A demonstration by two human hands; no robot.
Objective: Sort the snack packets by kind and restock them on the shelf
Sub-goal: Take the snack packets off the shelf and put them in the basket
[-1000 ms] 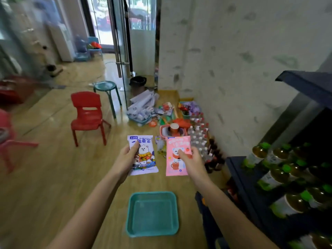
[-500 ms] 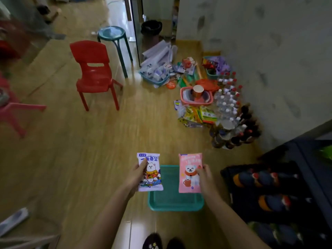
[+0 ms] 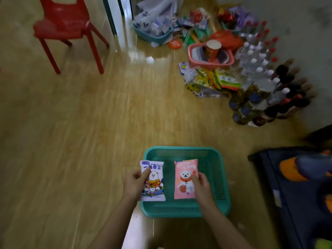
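Note:
My left hand (image 3: 133,184) grips a white and purple snack packet (image 3: 153,180) with a cartoon bear, held over the left rim of a teal basket (image 3: 220,177) on the floor. My right hand (image 3: 200,186) holds a pink snack packet (image 3: 185,177) with a white bear, low inside the same basket. Both packets face up, side by side. Whether they touch the basket floor I cannot tell. A dark shelf (image 3: 294,194) with bottles stands at the right edge.
Ahead on the wooden floor lie loose snack packets (image 3: 212,81), a pink basket (image 3: 210,56) with a paper cup, a blue basket (image 3: 152,31) of packets and a cluster of bottles (image 3: 264,83) by the wall. A red chair (image 3: 66,27) stands at the far left.
The view has tilted down toward the floor. Both hands have lowered the two packets from chest height down to the teal basket, keeping hold of them.

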